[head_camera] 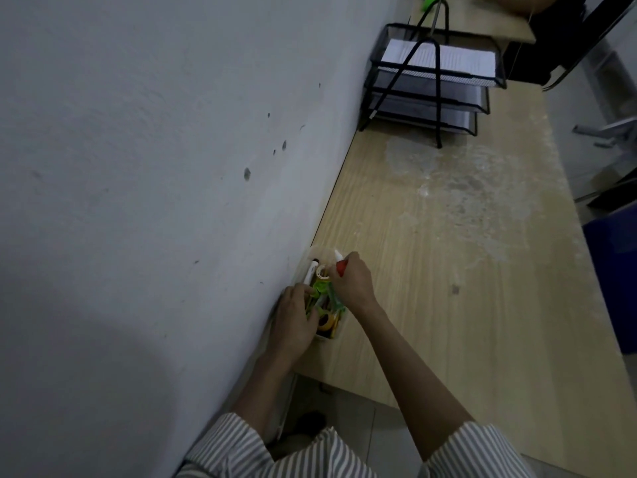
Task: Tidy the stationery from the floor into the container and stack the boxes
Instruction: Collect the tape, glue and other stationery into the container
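A small clear container (320,252) sits on the wooden desk (448,270) against the wall, filled with stationery: a white marker (311,270), tape rolls (325,320) and green items (320,288). My left hand (296,319) rests on the container's wall side, its curled fingers holding green stationery inside. My right hand (353,282) grips a red-capped glue bottle (341,265) over the container's desk-side edge.
A black mesh paper tray rack (431,84) holding white sheets stands at the desk's far end. A dusty white stain (465,191) marks the desk's middle. A blue object (617,281) sits beyond the desk's right edge. The grey wall (155,184) runs along the left.
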